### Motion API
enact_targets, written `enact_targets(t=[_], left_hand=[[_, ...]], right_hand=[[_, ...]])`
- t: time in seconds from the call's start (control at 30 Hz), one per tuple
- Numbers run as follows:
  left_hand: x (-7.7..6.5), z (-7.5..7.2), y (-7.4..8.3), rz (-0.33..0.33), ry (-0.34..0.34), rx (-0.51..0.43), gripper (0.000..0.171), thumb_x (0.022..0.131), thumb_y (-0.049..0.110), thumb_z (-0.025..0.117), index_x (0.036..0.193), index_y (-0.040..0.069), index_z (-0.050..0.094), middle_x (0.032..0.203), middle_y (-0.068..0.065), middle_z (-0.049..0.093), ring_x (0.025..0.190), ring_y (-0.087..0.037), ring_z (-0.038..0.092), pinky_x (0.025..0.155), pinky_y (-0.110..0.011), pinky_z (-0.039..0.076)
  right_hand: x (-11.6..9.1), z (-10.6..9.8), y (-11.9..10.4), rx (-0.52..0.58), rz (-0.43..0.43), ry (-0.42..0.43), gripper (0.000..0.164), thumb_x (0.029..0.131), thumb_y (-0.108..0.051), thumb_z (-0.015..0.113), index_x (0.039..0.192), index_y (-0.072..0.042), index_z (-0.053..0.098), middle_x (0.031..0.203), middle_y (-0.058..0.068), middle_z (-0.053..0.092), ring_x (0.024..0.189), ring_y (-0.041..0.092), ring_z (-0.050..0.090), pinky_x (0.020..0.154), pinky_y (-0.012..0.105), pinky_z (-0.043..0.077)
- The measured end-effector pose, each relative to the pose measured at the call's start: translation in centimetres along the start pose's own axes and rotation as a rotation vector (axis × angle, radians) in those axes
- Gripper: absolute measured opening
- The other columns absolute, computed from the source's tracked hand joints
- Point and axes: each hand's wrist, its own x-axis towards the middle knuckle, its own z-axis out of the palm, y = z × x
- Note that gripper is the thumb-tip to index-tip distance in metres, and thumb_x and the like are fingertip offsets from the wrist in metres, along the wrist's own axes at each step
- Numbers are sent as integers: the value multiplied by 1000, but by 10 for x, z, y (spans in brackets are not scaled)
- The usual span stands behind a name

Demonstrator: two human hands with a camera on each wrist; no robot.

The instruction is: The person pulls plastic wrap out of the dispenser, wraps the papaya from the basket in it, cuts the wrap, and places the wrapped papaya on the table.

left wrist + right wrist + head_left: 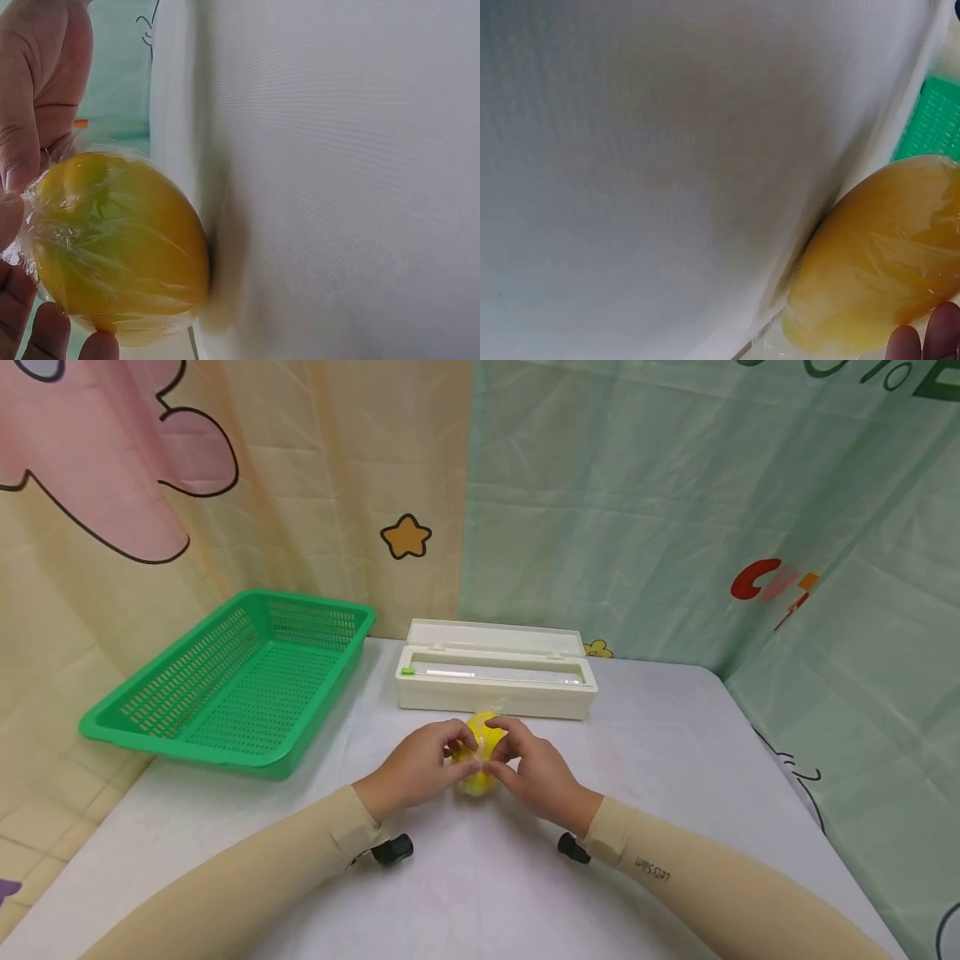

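Note:
A yellow fruit, tinged green in the left wrist view, sits on the white cloth at the middle of the table. Clear cling film wraps it, wrinkled and bunched where the fingers meet. My left hand comes from the left, thumb and fingers pinching the gathered film on top. From the other side my right hand pinches the film too, its thumb tip against the left one. Smooth film covers the fruit's side in the right wrist view, with two fingertips at its lower edge.
Just behind the hands stands a white cling film dispenser, lid raised, with a green slide cutter at its left end. A green plastic basket occupies the table's left back. Printed curtains hang behind and at the right.

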Motion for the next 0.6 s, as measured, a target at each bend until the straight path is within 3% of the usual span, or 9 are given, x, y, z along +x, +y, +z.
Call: enact_targets(t=[0.17, 0.27, 0.43, 0.6], left_hand=[[2, -1, -4, -96, -2, -52, 53, 91, 29, 85, 136, 9, 64, 135, -4, 62, 92, -15, 59, 76, -27, 55], [3, -2, -6, -120, -30, -57, 60, 91, 32, 84, 142, 7, 63, 147, -5, 57, 90, -16, 57, 71, -25, 53], [6, -3, -8, -131, -48, -50, 47, 92, 33, 82, 130, 9, 70, 144, -3, 60, 109, -22, 60, 91, -35, 56], [11, -2, -9, -172, -58, -120, 38, 91, 33, 82, 120, 11, 72, 155, -5, 52, 140, -33, 55, 113, -51, 51]], right_hand=[[1, -1, 3, -14, -27, -22, 41, 94, -10, 79, 132, -10, 64, 89, -3, 73, 90, 15, 72, 89, 39, 63], [1, -2, 4, -15, -29, -41, 36, 95, -11, 78, 129, -7, 69, 91, -3, 75, 92, 15, 72, 90, 36, 63], [2, -4, 5, 0, 6, -69, 34, 96, -16, 78, 128, -6, 72, 96, -4, 75, 93, 13, 71, 87, 30, 61], [4, -6, 6, -97, 15, -97, 40, 93, -23, 82, 129, -10, 75, 115, 5, 66, 106, 21, 64, 95, 37, 58]])
